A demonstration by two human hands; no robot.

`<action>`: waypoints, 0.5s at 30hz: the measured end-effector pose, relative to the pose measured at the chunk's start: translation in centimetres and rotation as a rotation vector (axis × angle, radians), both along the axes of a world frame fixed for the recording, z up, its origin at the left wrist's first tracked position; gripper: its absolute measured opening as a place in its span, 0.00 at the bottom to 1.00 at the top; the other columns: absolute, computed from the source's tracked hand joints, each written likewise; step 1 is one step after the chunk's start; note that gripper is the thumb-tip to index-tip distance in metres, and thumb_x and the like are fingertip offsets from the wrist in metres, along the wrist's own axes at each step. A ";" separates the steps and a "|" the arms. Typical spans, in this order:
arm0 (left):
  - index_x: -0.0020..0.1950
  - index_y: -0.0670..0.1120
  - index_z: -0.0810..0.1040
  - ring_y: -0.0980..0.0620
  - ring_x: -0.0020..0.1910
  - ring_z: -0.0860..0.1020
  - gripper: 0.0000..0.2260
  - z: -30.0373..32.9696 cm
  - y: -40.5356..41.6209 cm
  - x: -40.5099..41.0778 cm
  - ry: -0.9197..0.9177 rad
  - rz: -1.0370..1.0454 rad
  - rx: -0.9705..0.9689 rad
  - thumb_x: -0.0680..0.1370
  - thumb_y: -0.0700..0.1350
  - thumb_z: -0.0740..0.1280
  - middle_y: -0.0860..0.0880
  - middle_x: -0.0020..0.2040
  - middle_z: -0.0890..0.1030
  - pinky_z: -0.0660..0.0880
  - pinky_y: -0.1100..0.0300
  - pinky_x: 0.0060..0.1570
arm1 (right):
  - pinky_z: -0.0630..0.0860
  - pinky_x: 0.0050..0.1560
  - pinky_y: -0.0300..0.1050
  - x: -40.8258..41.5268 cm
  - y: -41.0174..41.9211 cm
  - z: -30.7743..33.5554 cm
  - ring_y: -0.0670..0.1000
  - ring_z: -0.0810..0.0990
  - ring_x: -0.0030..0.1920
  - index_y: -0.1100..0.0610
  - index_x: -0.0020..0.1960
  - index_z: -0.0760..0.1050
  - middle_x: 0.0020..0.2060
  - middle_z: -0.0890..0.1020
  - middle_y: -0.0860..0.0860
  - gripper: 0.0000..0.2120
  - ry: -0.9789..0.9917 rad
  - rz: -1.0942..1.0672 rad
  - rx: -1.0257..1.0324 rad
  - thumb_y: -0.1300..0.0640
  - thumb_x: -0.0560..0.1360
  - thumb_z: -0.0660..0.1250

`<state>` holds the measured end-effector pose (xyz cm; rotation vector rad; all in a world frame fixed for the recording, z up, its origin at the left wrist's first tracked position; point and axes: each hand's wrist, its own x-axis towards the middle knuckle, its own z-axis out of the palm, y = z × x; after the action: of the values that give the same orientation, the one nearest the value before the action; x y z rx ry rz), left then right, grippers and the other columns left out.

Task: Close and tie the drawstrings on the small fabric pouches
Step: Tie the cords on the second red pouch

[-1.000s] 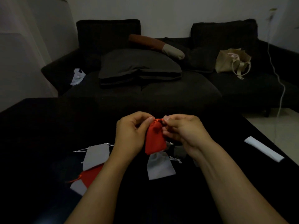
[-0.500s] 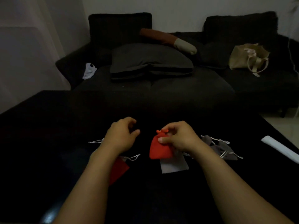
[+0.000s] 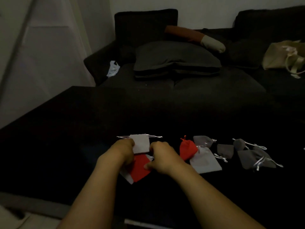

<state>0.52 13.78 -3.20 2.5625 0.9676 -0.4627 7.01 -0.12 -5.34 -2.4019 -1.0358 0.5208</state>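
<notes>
A flat open red pouch (image 3: 140, 169) lies on the black table (image 3: 66, 138) over a white pouch (image 3: 127, 176). My left hand (image 3: 125, 152) pinches its upper left edge and my right hand (image 3: 162, 160) pinches its upper right, thumb pressed on the fabric. A light grey pouch (image 3: 141, 143) with its white strings spread out lies just behind my hands. To the right, a red pouch with a tied top (image 3: 187, 148) rests on a flat pale pouch (image 3: 205, 161). Several dark grey pouches (image 3: 254, 159) with white strings lie further right.
A dark sofa (image 3: 181, 83) stands right behind the table, with a grey cushion (image 3: 175, 58), a brown and cream bolster (image 3: 194, 38) and a beige tote bag (image 3: 283, 55) on it. The table's left edge runs along a pale wall.
The tied red pouch has been put down on the pale pouch at the right. Both hands have moved left and onto the flat red pouch. The view has turned left.
</notes>
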 end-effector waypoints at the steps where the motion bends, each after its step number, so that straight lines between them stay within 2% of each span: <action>1: 0.73 0.50 0.67 0.44 0.66 0.73 0.24 -0.4 0.5 -0.2 -0.017 0.012 0.002 0.78 0.42 0.68 0.44 0.70 0.70 0.70 0.54 0.65 | 0.77 0.45 0.45 -0.1 0.6 -0.4 0.55 0.82 0.50 0.58 0.51 0.79 0.49 0.82 0.54 0.18 -0.013 -0.010 -0.017 0.54 0.66 0.80; 3: 0.72 0.49 0.69 0.44 0.66 0.73 0.23 -1.2 1.1 -0.4 -0.056 0.049 0.010 0.77 0.39 0.67 0.44 0.70 0.71 0.70 0.53 0.66 | 0.79 0.46 0.46 0.2 1.3 -1.1 0.55 0.83 0.47 0.59 0.47 0.81 0.46 0.83 0.55 0.12 -0.012 -0.048 0.015 0.58 0.67 0.79; 5: 0.69 0.48 0.73 0.43 0.65 0.75 0.21 -1.7 1.8 -0.8 -0.105 0.086 0.039 0.76 0.40 0.67 0.44 0.68 0.73 0.72 0.51 0.65 | 0.79 0.45 0.45 0.5 1.6 -1.6 0.52 0.83 0.45 0.56 0.44 0.83 0.43 0.84 0.54 0.06 0.003 -0.099 0.097 0.61 0.68 0.77; 8: 0.64 0.49 0.78 0.44 0.58 0.79 0.16 -2.2 2.7 -1.2 -0.145 0.115 0.087 0.75 0.44 0.67 0.45 0.61 0.80 0.77 0.50 0.58 | 0.74 0.39 0.37 1.2 1.6 -1.6 0.46 0.81 0.39 0.53 0.40 0.83 0.37 0.83 0.49 0.04 0.028 -0.150 0.195 0.60 0.69 0.76; 10: 0.62 0.49 0.79 0.44 0.55 0.80 0.16 -2.1 2.8 -1.4 -0.173 0.131 0.103 0.75 0.44 0.65 0.45 0.58 0.81 0.78 0.50 0.53 | 0.74 0.37 0.35 1.7 1.3 -1.4 0.45 0.80 0.38 0.51 0.37 0.81 0.35 0.82 0.47 0.07 0.083 -0.165 0.239 0.59 0.71 0.76; 12: 0.63 0.49 0.78 0.43 0.55 0.80 0.16 -1.8 2.5 -1.5 -0.186 0.136 0.108 0.76 0.44 0.64 0.44 0.58 0.81 0.77 0.51 0.53 | 0.78 0.39 0.40 2.2 1.0 -1.4 0.47 0.82 0.38 0.51 0.35 0.80 0.34 0.83 0.48 0.09 0.147 -0.201 0.292 0.60 0.71 0.76; 15: 0.66 0.50 0.75 0.42 0.60 0.78 0.16 -1.3 1.8 -1.3 -0.203 0.125 0.097 0.78 0.45 0.63 0.43 0.64 0.78 0.75 0.51 0.58 | 0.83 0.43 0.53 2.3 1.1 -1.4 0.50 0.81 0.36 0.54 0.37 0.79 0.33 0.81 0.49 0.07 0.257 -0.292 0.358 0.61 0.72 0.75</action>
<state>-0.78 15.62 -4.48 2.5533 1.0904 -0.1203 9.27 0.97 -6.75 -2.0550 -0.5954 0.4776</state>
